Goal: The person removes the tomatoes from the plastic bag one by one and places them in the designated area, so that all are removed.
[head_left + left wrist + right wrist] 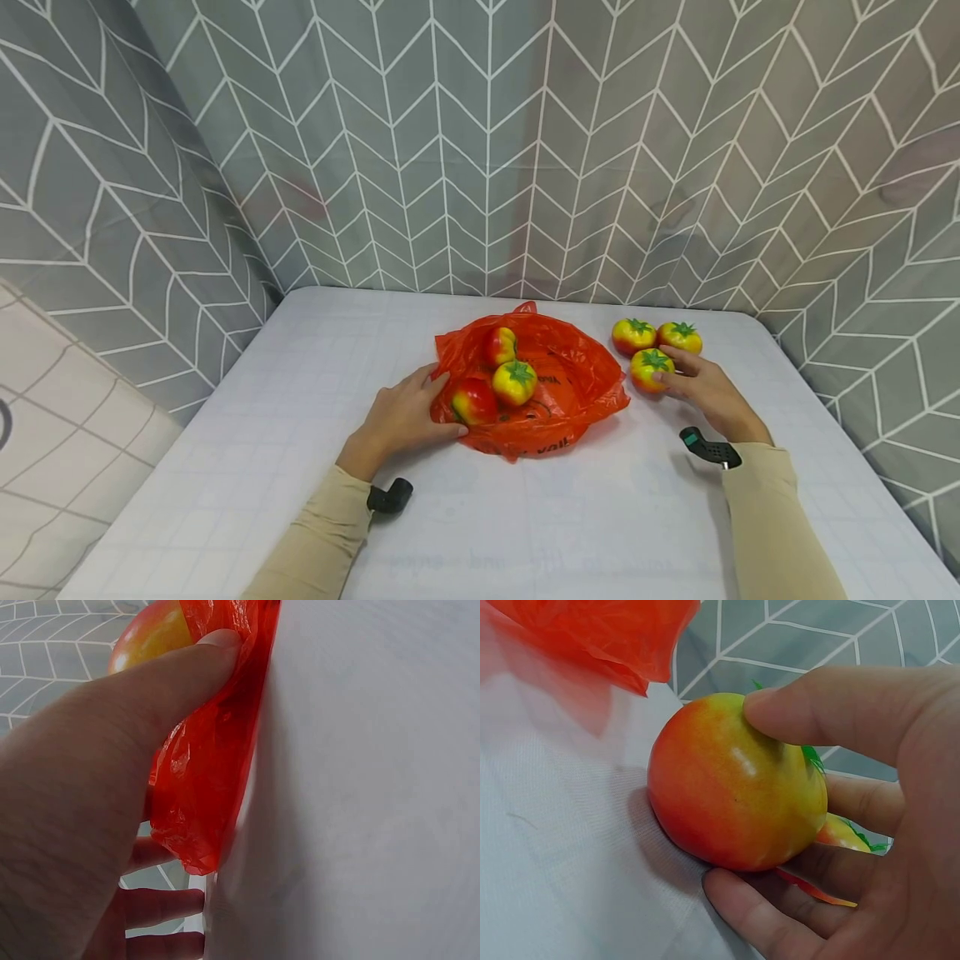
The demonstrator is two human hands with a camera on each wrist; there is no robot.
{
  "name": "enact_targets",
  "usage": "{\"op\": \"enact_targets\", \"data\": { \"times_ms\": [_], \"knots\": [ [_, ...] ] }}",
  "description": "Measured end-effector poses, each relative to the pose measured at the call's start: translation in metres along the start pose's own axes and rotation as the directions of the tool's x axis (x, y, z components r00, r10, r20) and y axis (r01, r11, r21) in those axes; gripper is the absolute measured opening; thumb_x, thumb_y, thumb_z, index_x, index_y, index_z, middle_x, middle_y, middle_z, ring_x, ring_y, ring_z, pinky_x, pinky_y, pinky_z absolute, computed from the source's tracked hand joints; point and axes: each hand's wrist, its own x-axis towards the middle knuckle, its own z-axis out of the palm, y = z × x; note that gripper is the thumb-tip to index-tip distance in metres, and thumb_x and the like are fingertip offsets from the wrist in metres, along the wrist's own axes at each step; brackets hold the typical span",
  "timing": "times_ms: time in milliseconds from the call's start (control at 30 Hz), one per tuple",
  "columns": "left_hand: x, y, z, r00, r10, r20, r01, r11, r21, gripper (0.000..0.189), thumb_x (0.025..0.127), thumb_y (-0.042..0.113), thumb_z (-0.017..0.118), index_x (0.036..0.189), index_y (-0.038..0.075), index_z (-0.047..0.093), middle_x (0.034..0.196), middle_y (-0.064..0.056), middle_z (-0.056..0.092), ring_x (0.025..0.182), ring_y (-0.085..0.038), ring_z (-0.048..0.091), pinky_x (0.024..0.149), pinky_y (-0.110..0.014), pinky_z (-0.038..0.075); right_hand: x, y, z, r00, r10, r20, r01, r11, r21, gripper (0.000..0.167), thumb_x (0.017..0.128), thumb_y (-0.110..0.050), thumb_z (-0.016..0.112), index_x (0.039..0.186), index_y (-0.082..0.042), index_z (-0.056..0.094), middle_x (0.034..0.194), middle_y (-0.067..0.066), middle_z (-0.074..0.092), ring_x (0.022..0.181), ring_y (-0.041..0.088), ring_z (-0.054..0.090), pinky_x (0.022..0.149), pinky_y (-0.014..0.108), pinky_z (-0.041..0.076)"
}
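R hand (707, 392) has fingers clamped on tomato (649, 369), just R of bag (592, 358); L hand (405, 417) fingers grip bag's L rim.

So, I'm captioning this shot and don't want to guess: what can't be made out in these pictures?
Left wrist view: the rest of the bagged fruit, cut off by the top edge and hidden by the left hand and red bag.
Right wrist view: most of the background tomatoes, hidden by the right hand.
Head view: the bag lettering, small and broken up by folds; the table lettering, too faint.
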Motion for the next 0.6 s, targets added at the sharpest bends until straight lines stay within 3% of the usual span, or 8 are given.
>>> {"op": "enact_targets", "data": {
  "times_ms": [600],
  "knots": [
    [0.0015, -0.0013, 0.0013, 1.0, -0.002, -0.001, 0.002, 1.0, 0.012, 0.094, 0.077, 0.071, 0.068, 0.153, 0.019, 0.045, 0.154, -0.009, 0.04, 0.137, -0.03, 0.043, 0.093, -0.059, 0.048, 0.0014, 0.0027, 0.0012, 1.0, -0.015, 0.0, 0.015, 0.999, 0.038, 0.083, 0.098, -0.035, 0.065, 0.161, -0.011, 0.017, 0.159, 0.032, 0.019, 0.141, 0.051, 0.023, 0.109, 0.069, 0.027]
  ]
}}
